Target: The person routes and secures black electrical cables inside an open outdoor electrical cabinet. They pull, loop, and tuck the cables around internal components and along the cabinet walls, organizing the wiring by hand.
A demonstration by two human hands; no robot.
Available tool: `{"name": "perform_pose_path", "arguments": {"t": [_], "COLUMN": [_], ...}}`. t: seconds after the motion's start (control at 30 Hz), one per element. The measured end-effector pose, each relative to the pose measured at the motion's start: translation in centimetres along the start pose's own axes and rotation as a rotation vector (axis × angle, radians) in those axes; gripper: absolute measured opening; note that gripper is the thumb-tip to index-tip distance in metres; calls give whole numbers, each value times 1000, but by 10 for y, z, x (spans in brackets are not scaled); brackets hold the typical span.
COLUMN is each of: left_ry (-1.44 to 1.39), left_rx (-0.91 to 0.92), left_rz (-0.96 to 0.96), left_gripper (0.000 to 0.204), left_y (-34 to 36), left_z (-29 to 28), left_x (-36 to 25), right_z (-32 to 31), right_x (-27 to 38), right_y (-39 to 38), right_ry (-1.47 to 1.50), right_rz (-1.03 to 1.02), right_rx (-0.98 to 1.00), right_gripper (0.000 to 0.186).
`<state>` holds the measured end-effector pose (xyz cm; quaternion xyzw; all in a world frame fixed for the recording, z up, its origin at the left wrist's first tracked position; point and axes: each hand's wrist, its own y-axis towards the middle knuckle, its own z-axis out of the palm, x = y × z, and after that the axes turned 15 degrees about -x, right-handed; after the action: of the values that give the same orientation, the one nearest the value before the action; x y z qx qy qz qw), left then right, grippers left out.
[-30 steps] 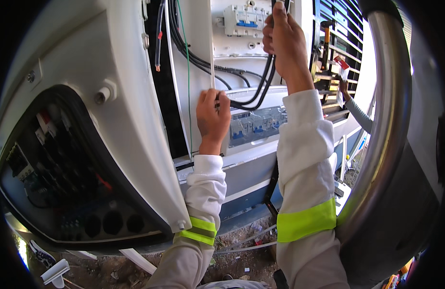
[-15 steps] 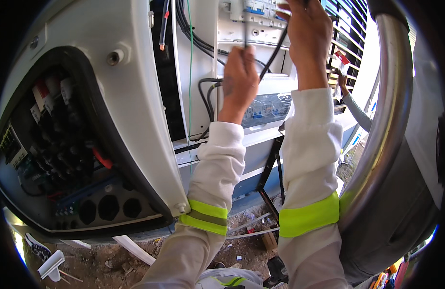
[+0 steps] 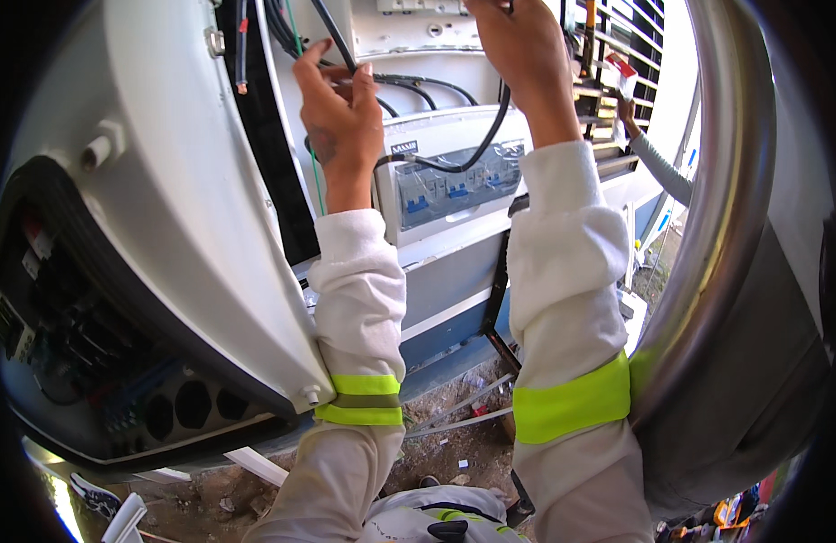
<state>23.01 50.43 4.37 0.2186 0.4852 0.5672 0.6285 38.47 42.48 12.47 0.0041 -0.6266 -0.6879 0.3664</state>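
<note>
At the top of the view my right hand (image 3: 527,63) is closed on a black cable, whose loop (image 3: 463,166) hangs down over a white panel. My left hand (image 3: 341,131) is closed around black cable to the left, its index finger raised. A thin green wire (image 3: 317,181) runs behind that hand. Below the loop, a clear window covers a row of breakers (image 3: 454,185); another breaker strip (image 3: 418,7) shows at the top edge. A short cable with a bare copper end (image 3: 242,63) hangs at the upper left.
A white cabinet (image 3: 183,226) with a dark compartment fills the left. A curved steel tube (image 3: 735,181) stands right. Beyond it another person's sleeved arm (image 3: 662,167) reaches toward a slatted grille (image 3: 635,27). Below are rubble (image 3: 454,443) and white strips (image 3: 255,462).
My left hand rose to the right, then shifted left to the upper left of the breaker window. My right hand moved slightly left. The view has shifted as well.
</note>
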Motion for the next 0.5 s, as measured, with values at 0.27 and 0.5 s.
{"name": "perform_pose_path", "arguments": {"t": [0.27, 0.5], "left_ry": [136, 72], "left_rx": [272, 383], "left_rz": [294, -28], "left_gripper": [22, 50], "left_y": [-63, -86], "left_z": [-26, -46], "left_x": [19, 18], "right_z": [1, 2], "right_x": [-24, -4], "right_y": [9, 25], "right_ry": [13, 465], "right_rz": [39, 386], "right_rx": [-28, -83], "right_gripper": [23, 11]}}
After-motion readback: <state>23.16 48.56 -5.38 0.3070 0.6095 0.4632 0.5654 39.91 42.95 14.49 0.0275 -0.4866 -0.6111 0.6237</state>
